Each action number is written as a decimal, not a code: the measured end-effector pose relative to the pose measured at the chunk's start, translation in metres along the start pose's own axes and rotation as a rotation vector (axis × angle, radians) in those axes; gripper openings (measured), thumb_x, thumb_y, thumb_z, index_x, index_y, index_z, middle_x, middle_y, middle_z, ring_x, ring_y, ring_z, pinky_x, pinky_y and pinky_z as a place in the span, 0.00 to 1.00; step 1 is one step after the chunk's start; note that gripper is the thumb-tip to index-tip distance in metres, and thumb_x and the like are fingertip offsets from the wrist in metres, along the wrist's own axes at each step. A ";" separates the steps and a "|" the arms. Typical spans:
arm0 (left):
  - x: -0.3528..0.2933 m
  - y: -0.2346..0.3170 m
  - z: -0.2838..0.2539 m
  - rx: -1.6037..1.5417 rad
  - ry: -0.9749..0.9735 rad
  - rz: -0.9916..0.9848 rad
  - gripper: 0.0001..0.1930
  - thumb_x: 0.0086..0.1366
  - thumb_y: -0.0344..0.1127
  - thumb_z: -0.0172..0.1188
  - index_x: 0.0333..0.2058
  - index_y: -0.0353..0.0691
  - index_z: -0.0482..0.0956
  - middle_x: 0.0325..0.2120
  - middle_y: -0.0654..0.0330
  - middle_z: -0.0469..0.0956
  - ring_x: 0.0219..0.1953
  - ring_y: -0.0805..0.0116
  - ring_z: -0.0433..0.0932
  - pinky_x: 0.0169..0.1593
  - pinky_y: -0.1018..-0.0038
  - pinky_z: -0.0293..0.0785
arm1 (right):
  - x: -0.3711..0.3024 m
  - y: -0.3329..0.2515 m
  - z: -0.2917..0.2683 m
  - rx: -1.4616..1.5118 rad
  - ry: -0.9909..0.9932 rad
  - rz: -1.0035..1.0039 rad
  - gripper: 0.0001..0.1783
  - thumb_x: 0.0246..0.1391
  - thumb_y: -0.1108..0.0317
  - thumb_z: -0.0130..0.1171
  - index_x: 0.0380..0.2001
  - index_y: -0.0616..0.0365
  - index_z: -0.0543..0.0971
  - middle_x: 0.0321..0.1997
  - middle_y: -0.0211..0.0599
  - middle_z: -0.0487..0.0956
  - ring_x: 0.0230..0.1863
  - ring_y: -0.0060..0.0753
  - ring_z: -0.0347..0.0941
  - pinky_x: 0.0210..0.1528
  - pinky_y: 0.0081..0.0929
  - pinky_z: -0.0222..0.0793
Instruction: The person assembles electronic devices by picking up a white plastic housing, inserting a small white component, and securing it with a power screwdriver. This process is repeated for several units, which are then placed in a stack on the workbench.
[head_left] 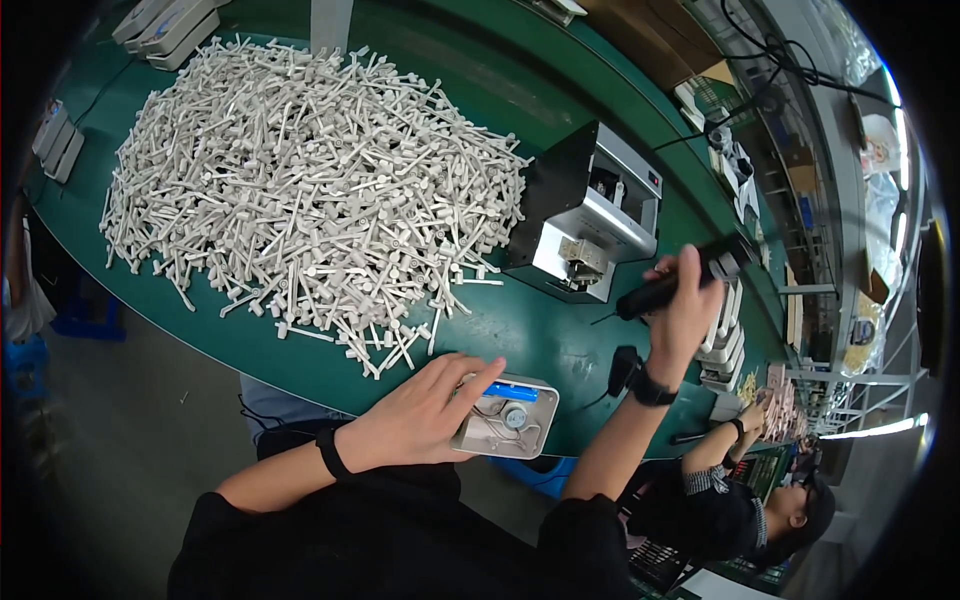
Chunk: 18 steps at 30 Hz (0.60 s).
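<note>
My left hand (425,410) grips a small off-white plastic housing (545,432) near the table's front edge. Its open side faces up, showing a blue cylindrical battery (512,391), a round metal part (515,417) and thin wires. To the right and farther off, my right hand (685,320) is wrapped round a black electric screwdriver (650,297). Its thin bit slants down to the left, apart from the housing. Just beyond that tip stands a black and silver boxy machine (550,205) with an open front, which looks like a screw feeder.
A large heap of white stick-like plastic parts (310,180) covers the green table's left and middle. Stacked off-white housings (722,345) stand right of my right hand. More housings (170,30) lie far left. A co-worker (735,510) sits at the right beside pinkish parts (785,415).
</note>
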<state>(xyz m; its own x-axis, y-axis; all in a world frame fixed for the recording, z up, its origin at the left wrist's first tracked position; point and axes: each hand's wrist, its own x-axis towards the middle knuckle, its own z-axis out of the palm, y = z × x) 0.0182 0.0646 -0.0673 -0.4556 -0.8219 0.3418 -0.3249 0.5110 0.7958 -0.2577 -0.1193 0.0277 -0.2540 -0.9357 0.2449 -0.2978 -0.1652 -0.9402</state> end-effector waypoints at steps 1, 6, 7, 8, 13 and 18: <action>0.000 -0.001 0.001 -0.006 0.004 -0.005 0.56 0.51 0.42 0.79 0.72 0.28 0.54 0.57 0.45 0.69 0.57 0.43 0.71 0.62 0.56 0.72 | -0.013 -0.013 0.004 0.151 0.090 -0.096 0.15 0.68 0.62 0.64 0.48 0.58 0.72 0.29 0.29 0.72 0.27 0.25 0.70 0.33 0.28 0.68; 0.002 -0.004 -0.002 -0.047 0.037 0.016 0.57 0.51 0.44 0.80 0.72 0.28 0.54 0.57 0.45 0.69 0.59 0.44 0.72 0.61 0.57 0.74 | -0.037 -0.057 -0.022 0.610 -0.308 -0.152 0.12 0.69 0.64 0.59 0.47 0.58 0.72 0.26 0.28 0.66 0.22 0.24 0.60 0.28 0.27 0.63; 0.002 -0.004 -0.002 -0.057 0.042 0.001 0.57 0.51 0.44 0.80 0.72 0.28 0.54 0.57 0.45 0.69 0.59 0.44 0.73 0.61 0.58 0.75 | -0.041 -0.063 -0.020 0.668 -0.432 -0.210 0.11 0.69 0.65 0.58 0.47 0.58 0.72 0.26 0.28 0.65 0.22 0.24 0.59 0.28 0.27 0.62; 0.001 -0.005 -0.002 -0.066 0.047 -0.015 0.57 0.51 0.45 0.80 0.72 0.28 0.54 0.57 0.44 0.69 0.58 0.45 0.73 0.60 0.59 0.75 | -0.044 -0.069 -0.016 0.725 -0.556 -0.270 0.09 0.70 0.65 0.57 0.46 0.58 0.72 0.26 0.28 0.64 0.21 0.24 0.57 0.27 0.26 0.61; 0.002 -0.005 0.002 -0.026 0.062 -0.008 0.59 0.50 0.46 0.81 0.72 0.26 0.53 0.56 0.43 0.70 0.57 0.45 0.74 0.59 0.60 0.76 | -0.043 -0.088 0.031 0.641 -0.304 -0.466 0.06 0.70 0.67 0.56 0.44 0.56 0.72 0.26 0.30 0.66 0.22 0.25 0.60 0.28 0.27 0.62; 0.001 -0.005 0.003 -0.019 0.070 -0.054 0.61 0.49 0.46 0.81 0.71 0.23 0.52 0.55 0.41 0.70 0.55 0.44 0.74 0.58 0.61 0.76 | -0.035 -0.077 0.058 0.461 -0.167 -0.427 0.04 0.69 0.69 0.56 0.43 0.54 0.72 0.25 0.31 0.67 0.22 0.26 0.62 0.26 0.28 0.62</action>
<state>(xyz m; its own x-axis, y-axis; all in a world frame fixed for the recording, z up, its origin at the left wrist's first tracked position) 0.0169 0.0616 -0.0721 -0.3783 -0.8641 0.3319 -0.3309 0.4611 0.8233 -0.1725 -0.0923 0.0774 -0.0435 -0.7877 0.6146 0.0937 -0.6157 -0.7824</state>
